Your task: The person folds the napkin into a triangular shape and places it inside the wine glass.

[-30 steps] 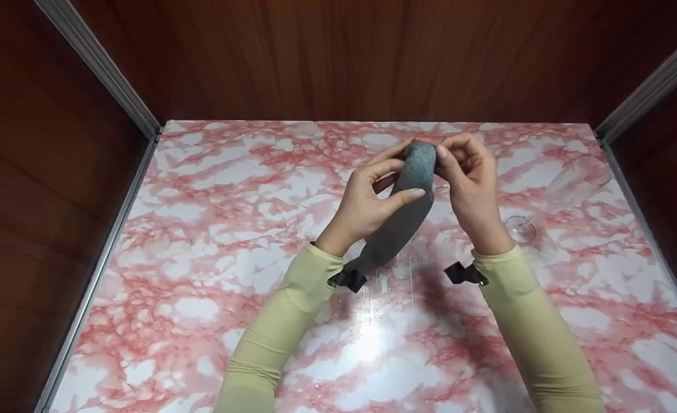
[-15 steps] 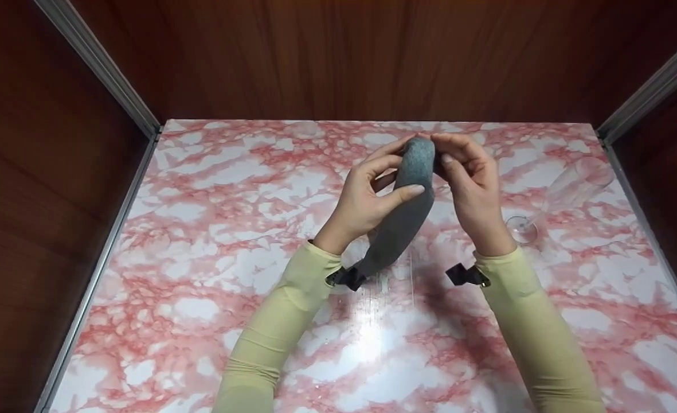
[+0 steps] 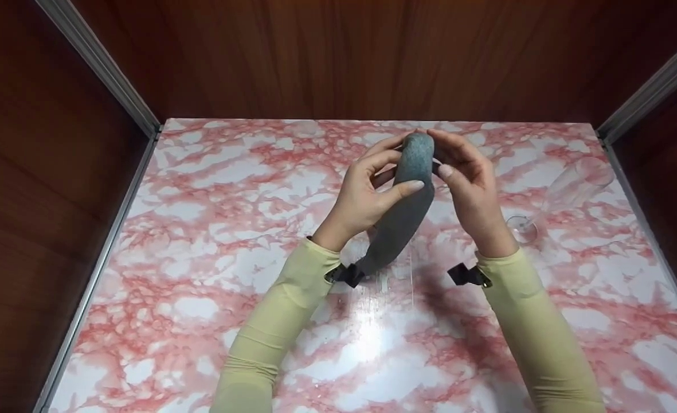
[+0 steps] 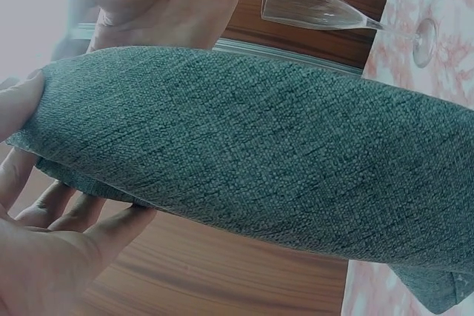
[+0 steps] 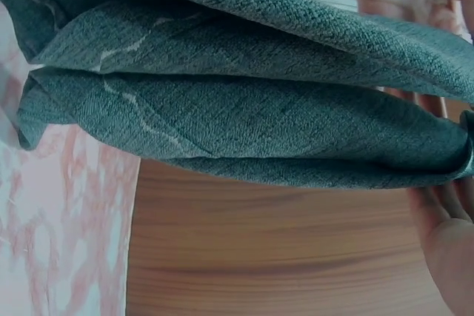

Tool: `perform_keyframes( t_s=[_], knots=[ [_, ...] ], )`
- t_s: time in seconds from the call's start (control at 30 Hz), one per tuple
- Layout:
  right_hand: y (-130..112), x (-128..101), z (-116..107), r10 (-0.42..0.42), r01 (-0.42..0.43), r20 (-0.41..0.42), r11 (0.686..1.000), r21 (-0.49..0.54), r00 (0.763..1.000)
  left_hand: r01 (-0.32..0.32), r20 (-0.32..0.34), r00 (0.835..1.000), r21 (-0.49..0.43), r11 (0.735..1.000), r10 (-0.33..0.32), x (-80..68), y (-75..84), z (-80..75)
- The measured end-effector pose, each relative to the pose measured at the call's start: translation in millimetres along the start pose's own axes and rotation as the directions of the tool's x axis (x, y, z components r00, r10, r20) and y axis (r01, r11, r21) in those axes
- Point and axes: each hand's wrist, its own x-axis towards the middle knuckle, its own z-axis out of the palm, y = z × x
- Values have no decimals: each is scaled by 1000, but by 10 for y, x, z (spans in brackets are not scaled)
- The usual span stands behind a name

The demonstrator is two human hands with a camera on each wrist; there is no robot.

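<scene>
**Grey cloth held up between both hands**

Nearest the person, the folded grey woven cloth (image 3: 402,209) hangs above the pink-and-white marble tabletop (image 3: 212,241). The left hand (image 3: 367,195) curls thumb and fingers around its top end, and the right hand (image 3: 469,183) pinches there too, likely steadying the fold. Right of the cloth lies a clear champagne flute (image 3: 562,192), tipped on its side.

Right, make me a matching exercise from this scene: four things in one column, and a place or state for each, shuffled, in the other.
Things:
1. grey cloth
2. champagne glass
3. left hand
4. marble tabletop

Places or states:
A. lying on its side near the right wall
B. held up between both hands
C. pink and white, under everything
D. thumb pressed on the fabric's near face

Pairs: 1-B, 2-A, 3-D, 4-C
</scene>
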Motion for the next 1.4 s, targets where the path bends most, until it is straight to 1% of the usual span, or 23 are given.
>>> perform_keyframes(
  t_s=[0.13,0.17,0.2,0.27,0.4,0.43,0.63,0.77,1.0,1.23,1.4],
  knots=[
    [1,-1,-13,18,-17,25,999,-50,1000,9,-3,1000,-4,1000,-9,7,13,-2],
    [1,1,-17,28,-26,33,998,-51,999,11,-4,1000,-4,1000,-11,10,16,-3],
    [2,3,-23,38,-36,40,998,-49,998,6,-3,1000,-3,1000,-7,17,-15,-12],
    [9,7,-29,60,-58,52,998,-39,997,9,-5,1000,-5,1000,-9,25,-6,-16],
    [22,15,-37,87,-84,64,995,-47,994,14,-9,1000,-17,1000,-14,44,20,-20],
    [26,16,-40,89,-85,66,995,-53,994,23,-11,1000,-22,1000,-23,46,60,-14],
    [25,28,-44,72,-62,74,991,-122,995,36,-8,999,-52,998,-37,58,91,-17],
    [25,30,-22,71,-60,78,988,-142,994,37,-9,999,-57,998,-37,62,105,-11],
    [30,25,1,69,-50,85,977,-206,994,23,-18,1000,-77,997,-25,68,106,4],
    [20,39,8,63,-32,110,966,-257,992,-8,-22,1000,-75,997,6,80,111,10],
    [-25,50,55,71,-33,115,952,-305,991,-16,-25,1000,-89,996,14,101,126,26]
  ],
)
